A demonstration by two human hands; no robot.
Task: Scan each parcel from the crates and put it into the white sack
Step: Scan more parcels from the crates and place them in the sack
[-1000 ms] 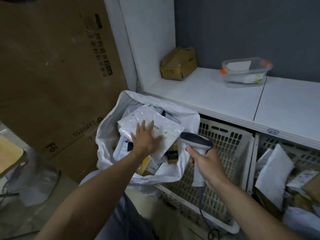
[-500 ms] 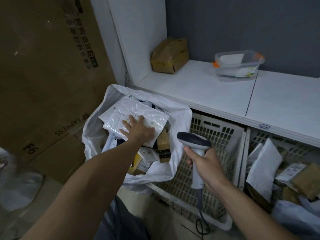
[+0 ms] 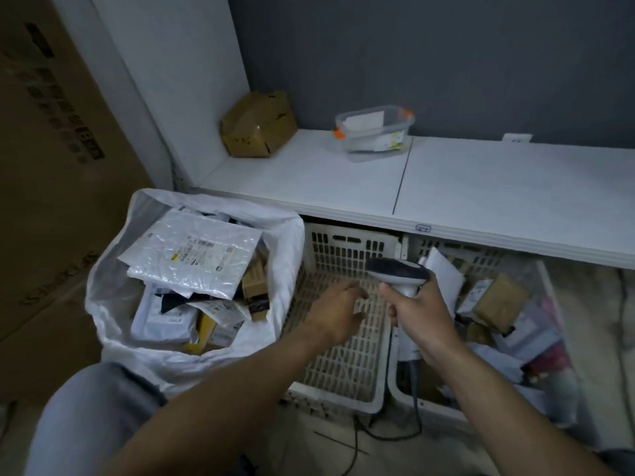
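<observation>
You are gripping the scanner in your right hand, fingers wrapped round its handle. Your left hand is hovering slack and holding nothing over the beige crate. Left of it the white sack is standing open, a silvery bubble mailer topping its parcels. Right of the scanner, another crate is holding mixed parcels under the white shelf.

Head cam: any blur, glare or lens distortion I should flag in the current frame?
Head view: dim, cool light; the left hand is motion-smeared at the fingertips, the right hand on the scanner sharper; the top mailer in the white sack shows crinkle glare; the shelf edge bows from the wide lens; the cardboard at far left is soft and dark.
</observation>
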